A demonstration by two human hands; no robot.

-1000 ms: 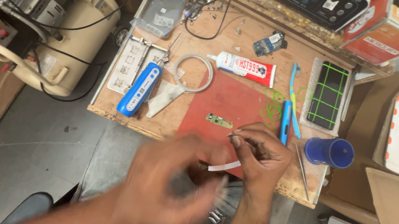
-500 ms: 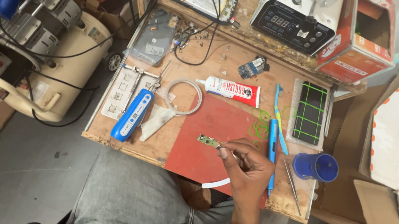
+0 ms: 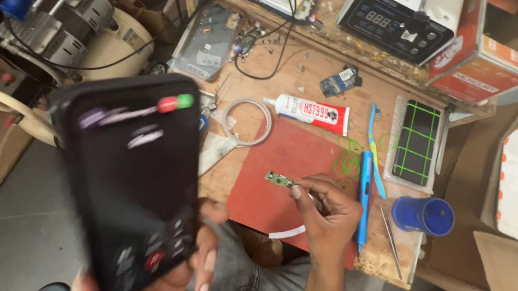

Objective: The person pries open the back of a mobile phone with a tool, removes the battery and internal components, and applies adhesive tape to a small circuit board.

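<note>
**Bench stock, with both your hands in view**

Where the red mat [image 3: 283,171] covers the middle of the bench [image 3: 256,60], you have these items, listed outward from the work.

- Small green circuit board [image 3: 278,179]: flat on the mat, near its centre-left. Your right hand [image 3: 325,214] is closed in a pinch on a thin metal tool, too small to tell which, its tip touching the board's right end.
- White strip [image 3: 288,231]: curved, at the mat's front edge, just below your right hand.
- Black phone-shaped device [image 3: 129,179]: blurred, raised close to the camera left of the mat; your left hand [image 3: 179,273] is wrapped around its lower end, fingers curled over its right edge.
- Blue pen-like tool [image 3: 363,199]: lengthwise along the mat's right edge, just beside your right hand.
- Blue toothbrush [image 3: 375,148]: just beyond it, slanted.
- Glue tube [image 3: 307,111]: white and red, lying behind the mat.
- White cable coil [image 3: 247,121]: left of the tube.
- Dark phone with green grid lines [image 3: 415,143]: right of the toothbrush.
- Blue cup [image 3: 424,215]: on its side at the bench's right edge.
- Tweezers [image 3: 391,240]: between cup and mat.
</note>
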